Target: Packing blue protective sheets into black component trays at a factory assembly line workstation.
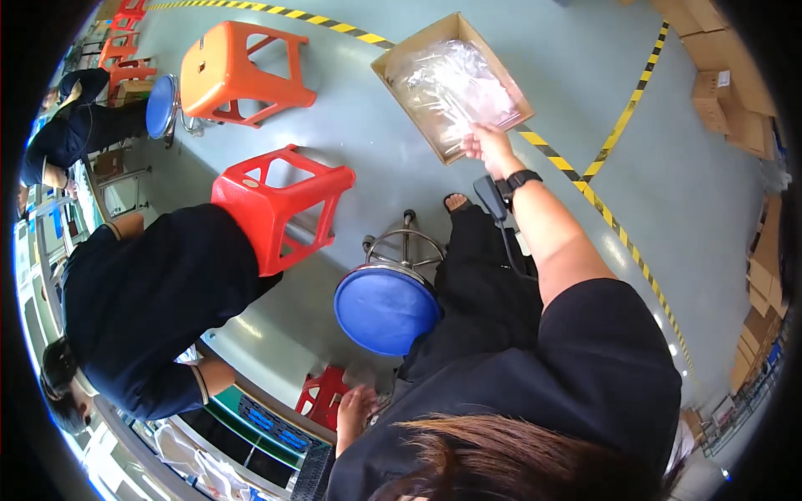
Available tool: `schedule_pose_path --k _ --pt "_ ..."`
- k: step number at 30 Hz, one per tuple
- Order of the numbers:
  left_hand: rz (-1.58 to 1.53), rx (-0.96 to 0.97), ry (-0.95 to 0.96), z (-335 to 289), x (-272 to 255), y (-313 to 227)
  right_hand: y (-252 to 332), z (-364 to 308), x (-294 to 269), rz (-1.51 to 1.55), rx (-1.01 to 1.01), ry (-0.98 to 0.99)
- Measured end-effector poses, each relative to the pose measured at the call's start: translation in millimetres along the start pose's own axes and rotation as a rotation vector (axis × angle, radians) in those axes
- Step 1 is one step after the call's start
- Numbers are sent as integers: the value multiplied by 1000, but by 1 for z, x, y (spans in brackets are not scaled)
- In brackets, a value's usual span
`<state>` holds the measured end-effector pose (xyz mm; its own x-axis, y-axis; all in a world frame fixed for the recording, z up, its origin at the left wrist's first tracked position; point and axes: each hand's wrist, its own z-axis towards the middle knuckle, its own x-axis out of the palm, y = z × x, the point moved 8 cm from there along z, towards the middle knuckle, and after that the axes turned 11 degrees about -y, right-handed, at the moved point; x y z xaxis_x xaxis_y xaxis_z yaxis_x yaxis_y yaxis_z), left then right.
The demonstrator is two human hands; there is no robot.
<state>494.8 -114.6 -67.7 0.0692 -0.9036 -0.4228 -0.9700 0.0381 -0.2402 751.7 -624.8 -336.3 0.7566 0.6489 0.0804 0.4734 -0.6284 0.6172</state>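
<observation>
My right arm, with a black watch at the wrist, stretches forward and away. My right hand (491, 149) is at the near corner of a shallow cardboard box (401, 102). Its fingers curl inward over the rim, beside the crumpled clear plastic (468, 79) inside. Whether they grip the rim or the plastic is hidden. Low in the view, my left hand (356, 411) hangs close to my body with its fingers loosely bent and apart, slightly blurred. It holds nothing that I can see. A small red stool (322, 396) is just beyond it.
A blue round stool (387, 309) stands by my leg. Left of it are a red plastic stool (280, 196) and an orange one (242, 73). A person in dark clothes (159, 301) bends over a workbench at left. Cartons (725, 104) line the right side; striped tape (622, 230) marks the floor.
</observation>
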Motion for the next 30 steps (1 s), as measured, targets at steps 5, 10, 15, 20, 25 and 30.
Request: schedule_pose_path --k 5,10,15,20,25,30 --pt "160 -194 -3 -1 1 23 -22 59 11 -831 -288 -97" --pt "25 -153 -32 -27 -7 44 -83 34 68 -1952 -915 371" --pt "-4 -141 -56 -44 -40 94 -100 67 54 -1980 -747 274" --pt "-164 -227 38 -43 -51 125 -83 66 43 -1971 -920 342" --pt "-327 -124 -151 -51 -64 157 -33 7 46 -1867 -1133 416" --pt "-232 15 -16 -60 -58 224 -19 -25 31 -1519 -907 552"
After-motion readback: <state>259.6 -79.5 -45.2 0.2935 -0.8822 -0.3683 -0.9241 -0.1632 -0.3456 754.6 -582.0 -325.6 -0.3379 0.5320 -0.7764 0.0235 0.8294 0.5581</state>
